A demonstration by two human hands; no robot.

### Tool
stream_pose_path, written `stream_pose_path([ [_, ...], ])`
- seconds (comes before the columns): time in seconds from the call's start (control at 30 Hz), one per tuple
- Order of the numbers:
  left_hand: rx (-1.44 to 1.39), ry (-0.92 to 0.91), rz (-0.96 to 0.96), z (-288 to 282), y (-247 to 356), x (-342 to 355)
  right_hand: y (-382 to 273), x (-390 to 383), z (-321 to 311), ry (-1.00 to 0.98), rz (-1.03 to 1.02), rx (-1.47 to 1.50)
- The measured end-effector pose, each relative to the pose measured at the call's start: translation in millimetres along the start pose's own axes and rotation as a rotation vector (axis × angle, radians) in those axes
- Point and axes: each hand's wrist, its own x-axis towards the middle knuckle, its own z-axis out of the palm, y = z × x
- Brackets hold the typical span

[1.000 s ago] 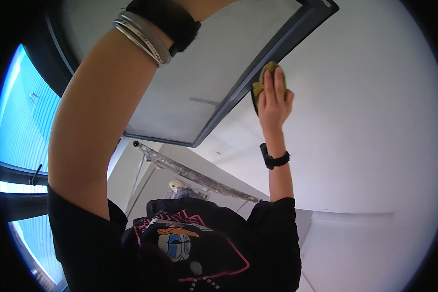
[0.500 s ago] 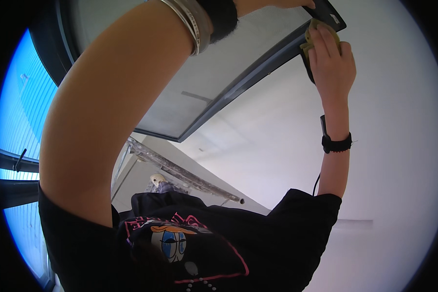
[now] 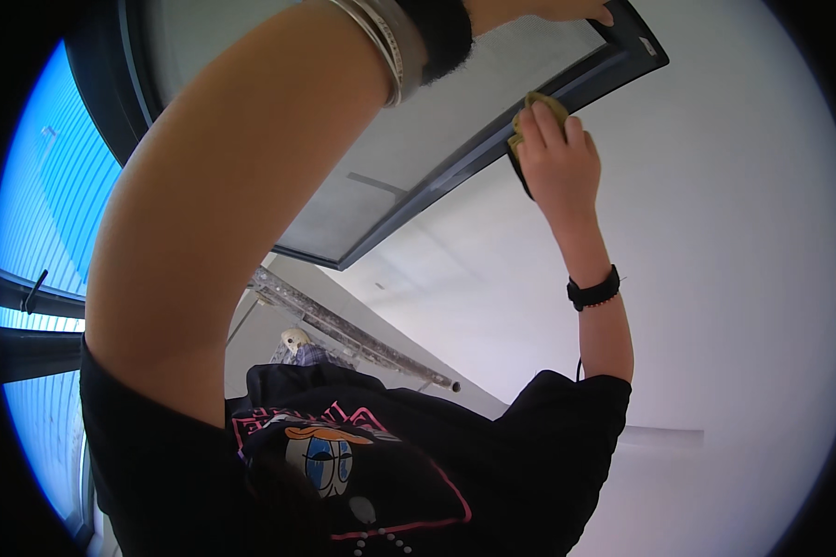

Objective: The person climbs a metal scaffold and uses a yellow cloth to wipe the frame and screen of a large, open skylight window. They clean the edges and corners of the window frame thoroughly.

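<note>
A dark-framed window sash (image 3: 437, 186) with a greyish pane stands open overhead, slanting from upper right to lower left. My right hand (image 3: 562, 176) is closed on a folded olive-yellow cloth (image 3: 548, 102), pressed to the lower edge of the frame. A dark strip shows under that hand; I cannot make out what it is. At the sash's upper right corner, my left hand (image 3: 571, 8) grips the frame, partly cut off by the picture's top edge. A black band and silver bangles are on the left arm; a black band is on the right wrist.
A stained metal pole (image 3: 362, 334) runs slantwise behind me. Beyond it a person in a pale hat (image 3: 295, 340) is partly hidden. Blue-lit window panes (image 3: 42, 204) with dark bars stand at the left. A pale wall (image 3: 734, 278) fills the right side.
My right hand has slid with the cloth down and to the left along the frame, away from the corner. My left hand stays at the corner.
</note>
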Motion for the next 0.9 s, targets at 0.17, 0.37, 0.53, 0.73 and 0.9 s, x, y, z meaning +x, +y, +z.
stream_pose_path([
  [0.17,-0.057,0.001,0.014,-9,1,-6,-40,-21,15,-0.077,-0.031,0.141],
  [0.37,0.010,-0.013,0.013,-11,1,-2,-77,-43,29,-0.145,-0.041,0.290],
  [0.53,-0.035,-0.005,0.010,-17,3,-2,-107,-61,40,-0.225,-0.035,0.397],
  [0.73,-0.005,0.049,0.019,-12,6,-3,-99,-58,35,-0.239,-0.022,0.379],
  [0.9,-0.019,0.045,0.023,-3,1,-6,-52,-24,13,-0.097,0.050,0.206],
])
